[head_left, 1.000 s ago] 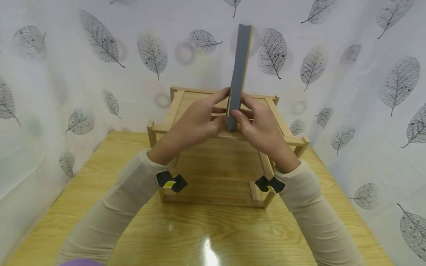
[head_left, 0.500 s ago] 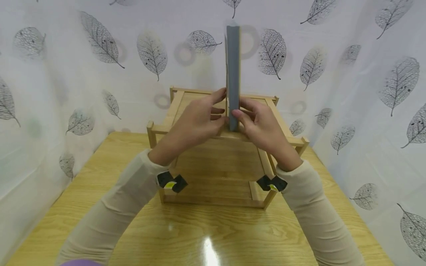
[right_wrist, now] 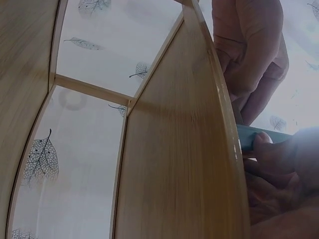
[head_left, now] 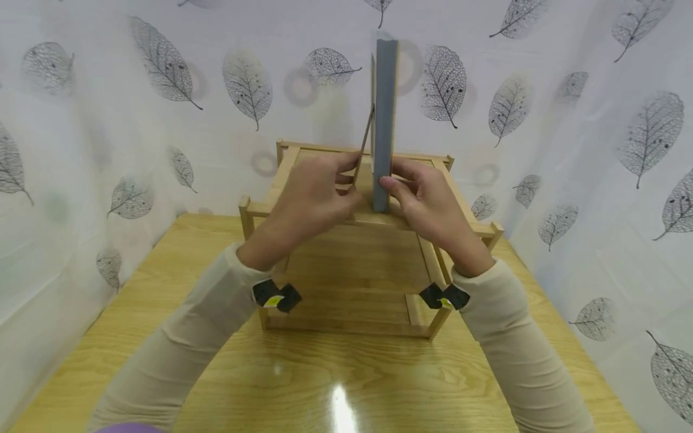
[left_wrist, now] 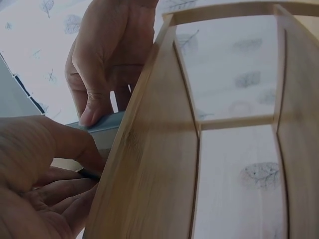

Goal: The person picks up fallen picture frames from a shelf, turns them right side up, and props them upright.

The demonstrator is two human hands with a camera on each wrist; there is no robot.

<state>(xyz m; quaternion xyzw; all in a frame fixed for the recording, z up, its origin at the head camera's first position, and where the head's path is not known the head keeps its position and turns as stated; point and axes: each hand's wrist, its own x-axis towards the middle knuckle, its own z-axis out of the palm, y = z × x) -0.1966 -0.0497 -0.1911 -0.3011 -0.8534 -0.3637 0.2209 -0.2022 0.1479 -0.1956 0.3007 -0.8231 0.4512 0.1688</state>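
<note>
A blue-grey picture frame stands upright on the top shelf of a wooden rack, seen edge-on, so its face is hidden. From its left side a thin support leg slants outward, hinged about halfway up. My left hand pinches the lower part of this leg between thumb and fingers. On the other side, my right hand grips the frame low down, its thumb on the blue-grey edge. Both wrist views look from below, where the shelf partly covers the frame's edge and the fingers.
The two-tier wooden rack stands on a wood-grain table. Its corner posts rise slightly above the top shelf. Behind and beside it hangs a white curtain printed with leaves. A purple object shows at the bottom edge.
The frame has turned from a slight tilt to nearly upright. My left hand has moved a little left, swinging the support leg out from the frame. My right hand keeps its grip.
</note>
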